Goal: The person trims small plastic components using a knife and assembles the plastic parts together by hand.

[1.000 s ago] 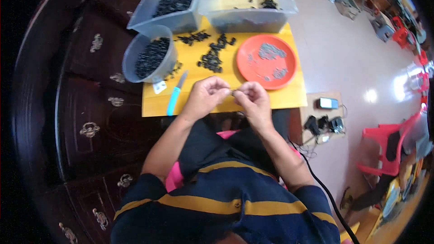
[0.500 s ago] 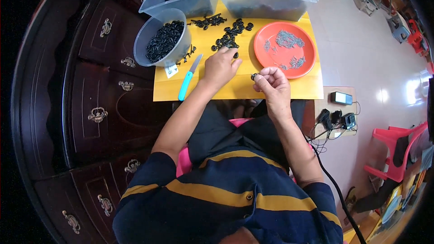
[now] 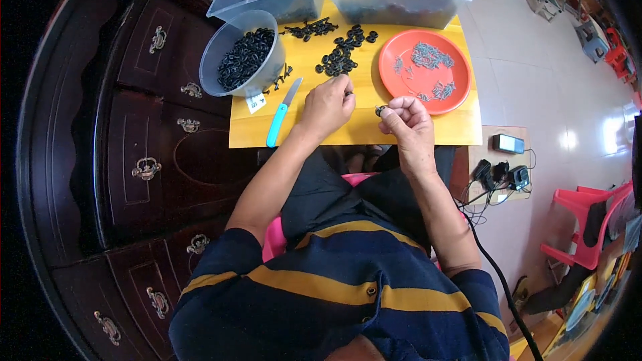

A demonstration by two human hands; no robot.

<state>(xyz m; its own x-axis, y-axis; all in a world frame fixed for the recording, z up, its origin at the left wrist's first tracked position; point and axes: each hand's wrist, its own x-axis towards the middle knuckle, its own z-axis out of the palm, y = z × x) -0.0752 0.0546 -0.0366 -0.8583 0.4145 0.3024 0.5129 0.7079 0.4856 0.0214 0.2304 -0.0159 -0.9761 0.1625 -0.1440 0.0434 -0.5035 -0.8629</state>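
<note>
My left hand (image 3: 326, 109) is closed over the yellow tabletop (image 3: 261, 130), its thumb and fingertips pinching a small black ring-like piece (image 3: 348, 93). Just beyond those fingers lies a loose pile of similar black round pieces (image 3: 336, 61). Near the front right of the table, my right hand (image 3: 412, 126) grips a small dark round part (image 3: 380, 111) between thumb and forefinger; its exact form is too small to tell. Behind that hand sits a red plate (image 3: 416, 83) with small grey metal pins (image 3: 431, 56) in separate heaps.
A knife (image 3: 279, 120) with a turquoise handle lies left of my left hand. Beyond it stand a round tub (image 3: 208, 61) of black pieces and two clear bins (image 3: 225, 1) (image 3: 401, 5). Black stem-shaped parts (image 3: 311, 29) lie between. Dark drawers (image 3: 147, 140) flank the left side.
My left hand has drawn slightly back from the pile, and its thumb and fingers have closed on a black ring-like piece. The right hand keeps its part, almost unmoved.
</note>
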